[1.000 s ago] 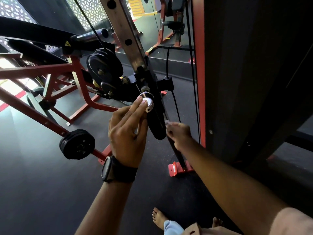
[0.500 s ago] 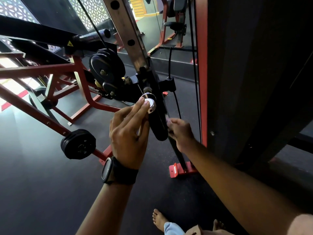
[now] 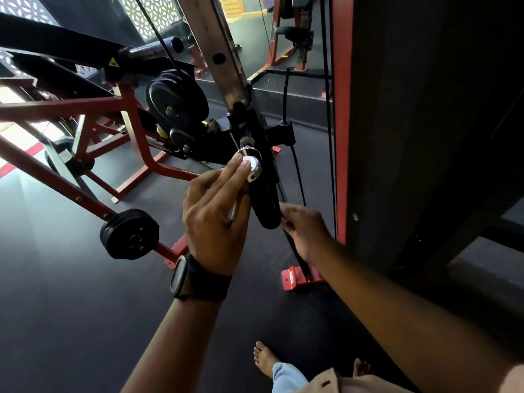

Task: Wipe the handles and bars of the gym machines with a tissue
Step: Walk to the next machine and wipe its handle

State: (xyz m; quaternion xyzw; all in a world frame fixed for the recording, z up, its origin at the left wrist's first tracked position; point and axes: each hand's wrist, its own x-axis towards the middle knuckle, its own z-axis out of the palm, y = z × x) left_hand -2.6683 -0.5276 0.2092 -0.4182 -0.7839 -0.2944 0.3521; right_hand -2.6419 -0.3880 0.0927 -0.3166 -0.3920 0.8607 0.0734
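My left hand (image 3: pixel 212 219), with a black watch on its wrist, pinches a small white tissue (image 3: pixel 247 161) against the silver knob (image 3: pixel 253 168) on the black carriage of the cable machine. A pale strip of tissue shows under its fingers. A black padded handle (image 3: pixel 265 205) hangs just below the knob. On the right of that handle, my right hand (image 3: pixel 304 231) curls its fingers round the thin black bar (image 3: pixel 297 255) that runs down to the red foot; its fingertips are hidden behind the bar.
The steel upright with holes (image 3: pixel 218 49) rises from the carriage. Black pulleys (image 3: pixel 175 100) and a red frame (image 3: pixel 56 109) with a weight plate (image 3: pixel 129 234) stand left. A red post (image 3: pixel 341 109), cables and a dark panel close the right. My bare feet (image 3: pixel 263 358) stand on black floor.
My right hand has moved up and left to the thin bar beside the black handle and closed on it. My left hand stays on the knob with the tissue.
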